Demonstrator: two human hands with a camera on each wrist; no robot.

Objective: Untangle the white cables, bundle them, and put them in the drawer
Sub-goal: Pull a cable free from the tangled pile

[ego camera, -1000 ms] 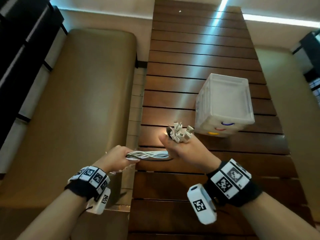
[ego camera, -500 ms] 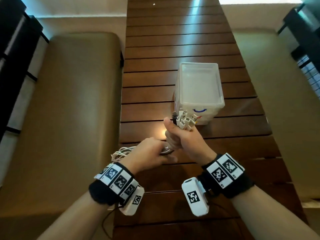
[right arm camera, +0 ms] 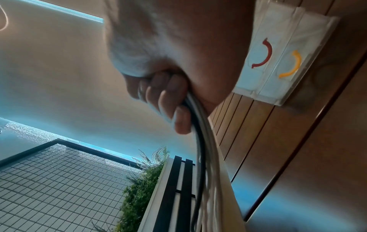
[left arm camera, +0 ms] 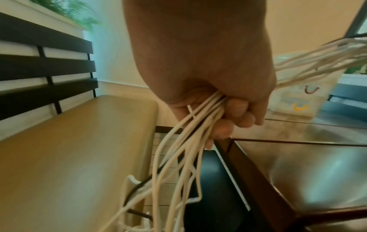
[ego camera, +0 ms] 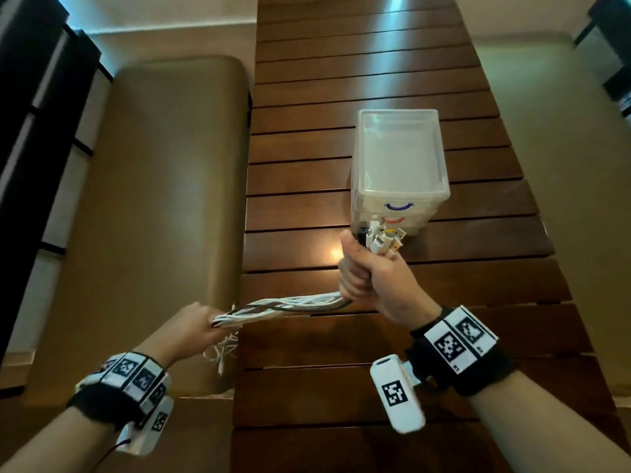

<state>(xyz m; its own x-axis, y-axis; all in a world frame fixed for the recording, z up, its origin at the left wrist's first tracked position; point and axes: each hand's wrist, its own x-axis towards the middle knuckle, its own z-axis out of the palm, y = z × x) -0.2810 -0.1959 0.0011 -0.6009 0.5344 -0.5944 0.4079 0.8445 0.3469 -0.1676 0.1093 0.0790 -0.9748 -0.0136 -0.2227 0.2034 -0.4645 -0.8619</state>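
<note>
A bundle of white cables (ego camera: 290,304), with one dark cable among them, stretches between my two hands above the table's left edge. My right hand (ego camera: 368,274) grips it in a fist, with the white plug ends (ego camera: 382,240) sticking up out of the top. My left hand (ego camera: 194,327) grips the other end, and loose cable tails (ego camera: 222,353) hang below it. In the left wrist view the cables (left arm camera: 190,141) run down from my curled fingers (left arm camera: 236,113). The small white drawer unit (ego camera: 399,172) stands on the table just beyond my right hand, its drawers closed.
The dark slatted wooden table (ego camera: 375,63) runs away from me. A tan padded bench (ego camera: 153,199) with a black slatted back lies along its left side. Another tan seat (ego camera: 580,165) lies to the right.
My left hand has slid left along the cables, away from my right hand, drawing the bundle out straight. My right hand has stayed in front of the drawer unit.
</note>
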